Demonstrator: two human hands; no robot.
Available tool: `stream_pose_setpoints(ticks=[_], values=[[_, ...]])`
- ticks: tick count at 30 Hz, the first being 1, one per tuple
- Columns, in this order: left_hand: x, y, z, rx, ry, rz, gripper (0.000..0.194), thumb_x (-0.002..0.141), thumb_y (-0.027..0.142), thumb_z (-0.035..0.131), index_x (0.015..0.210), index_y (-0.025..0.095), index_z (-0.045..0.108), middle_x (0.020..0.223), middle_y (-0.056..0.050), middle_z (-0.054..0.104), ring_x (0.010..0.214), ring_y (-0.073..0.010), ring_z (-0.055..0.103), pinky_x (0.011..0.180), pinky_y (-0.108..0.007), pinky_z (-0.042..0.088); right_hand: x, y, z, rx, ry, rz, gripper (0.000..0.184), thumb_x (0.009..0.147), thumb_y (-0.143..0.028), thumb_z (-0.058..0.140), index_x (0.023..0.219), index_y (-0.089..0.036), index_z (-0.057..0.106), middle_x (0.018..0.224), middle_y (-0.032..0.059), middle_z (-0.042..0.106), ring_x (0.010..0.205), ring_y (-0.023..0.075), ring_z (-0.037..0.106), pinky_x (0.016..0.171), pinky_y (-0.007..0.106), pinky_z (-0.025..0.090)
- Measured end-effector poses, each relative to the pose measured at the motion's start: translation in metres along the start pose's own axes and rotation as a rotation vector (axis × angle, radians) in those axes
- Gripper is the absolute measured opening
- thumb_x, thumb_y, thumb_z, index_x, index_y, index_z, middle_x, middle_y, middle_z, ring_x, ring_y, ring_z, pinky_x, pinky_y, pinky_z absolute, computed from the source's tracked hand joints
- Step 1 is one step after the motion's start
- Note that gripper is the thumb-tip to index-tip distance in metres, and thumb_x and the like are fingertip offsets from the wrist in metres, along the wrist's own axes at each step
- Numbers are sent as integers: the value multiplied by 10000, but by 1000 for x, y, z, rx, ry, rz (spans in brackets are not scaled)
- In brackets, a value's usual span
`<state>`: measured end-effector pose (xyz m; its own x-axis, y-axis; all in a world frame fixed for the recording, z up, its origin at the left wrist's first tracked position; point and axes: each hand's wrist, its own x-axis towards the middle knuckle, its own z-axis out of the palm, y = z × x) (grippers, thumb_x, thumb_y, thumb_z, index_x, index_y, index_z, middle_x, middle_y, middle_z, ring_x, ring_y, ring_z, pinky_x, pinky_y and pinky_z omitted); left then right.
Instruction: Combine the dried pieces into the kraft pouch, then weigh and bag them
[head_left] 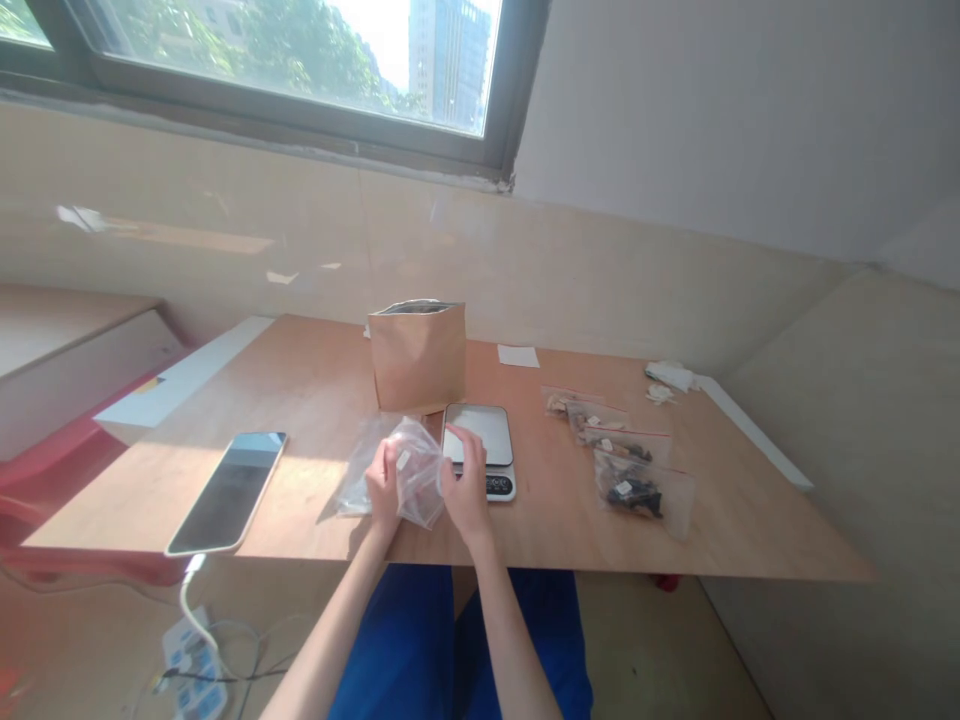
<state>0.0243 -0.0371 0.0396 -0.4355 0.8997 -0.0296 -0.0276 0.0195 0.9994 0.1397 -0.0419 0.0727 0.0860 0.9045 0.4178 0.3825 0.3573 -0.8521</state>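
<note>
Standing nearby rn, fwiw: the person's left grip [382, 480] is closed around a crinkly clear plastic bag [421, 475], fingers curled in tight. Right grip [466, 488] looks pinched on the bag's right edge, w/ a finger or two sticking up over the kitchen scale [491, 440]; can't tell if they touch the plate. So the bag's btwn both grips, at the front of the tabletop [547, 535], just left of the scale. More clear film [360, 465] lies under/beside it, can't tell if it's the same bag. Step in hand imo = sorting out that bag, prob working it open. Next move prob calls for thumbs parting the film w/o yanking, & keeping off the scale. FYI the brown paper pouch [418, 360] stands upright behind, top gaping a bit, & the small zip bags [634, 485] overlap in a row on the right.
</note>
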Motion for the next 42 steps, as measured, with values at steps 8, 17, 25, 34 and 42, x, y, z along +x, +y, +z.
stream_pose_setpoints(ticks=[8, 17, 25, 34, 42], values=[[-8, 2, 5, 166, 77, 213, 334, 829, 516, 376, 650, 235, 399, 490, 43, 389, 451, -123, 362, 484, -246, 282, -30, -13, -27, 196, -148, 41, 361, 815, -161, 437, 1119, -310, 562, 1135, 42, 609, 1077, 206, 560, 933, 377, 464], [-30, 40, -1, 267, -157, 294, 242, 809, 457, 497, 813, 219, 540, 522, 36, 512, 476, -127, 472, 517, -224, 364, -22, -9, -42, 390, 314, 351, 155, 767, -338, 569, 866, -236, 630, 824, 55, 667, 729, 206, 635, 601, 321, 514], [-31, 56, -9, 474, 82, 150, 312, 893, 506, 325, 906, 223, 454, 629, -1, 570, 544, -174, 567, 514, -251, 394, -30, 0, -28, 636, -58, 486, 481, 869, -599, 336, 1010, -212, 584, 887, 82, 666, 684, 191, 641, 610, 337, 539], [21, 33, -12, 945, 221, 103, 428, 877, 280, 370, 1216, 22, 414, 1129, -305, 508, 1053, -403, 537, 811, -520, 413, -23, 28, -72, 289, 28, 415, 467, 848, -583, 395, 872, -184, 635, 811, 76, 658, 693, 192, 597, 615, 302, 486], [28, 9, -12, 1097, -334, 422, 354, 860, 126, 345, 1051, 210, 631, 1180, -76, 575, 1084, -219, 520, 934, -335, 407, -32, 81, -134, -571, 580, 200, 500, 833, -443, 387, 1076, -57, 593, 1220, 265, 507, 1184, 356, 430, 980, 519, 306]])
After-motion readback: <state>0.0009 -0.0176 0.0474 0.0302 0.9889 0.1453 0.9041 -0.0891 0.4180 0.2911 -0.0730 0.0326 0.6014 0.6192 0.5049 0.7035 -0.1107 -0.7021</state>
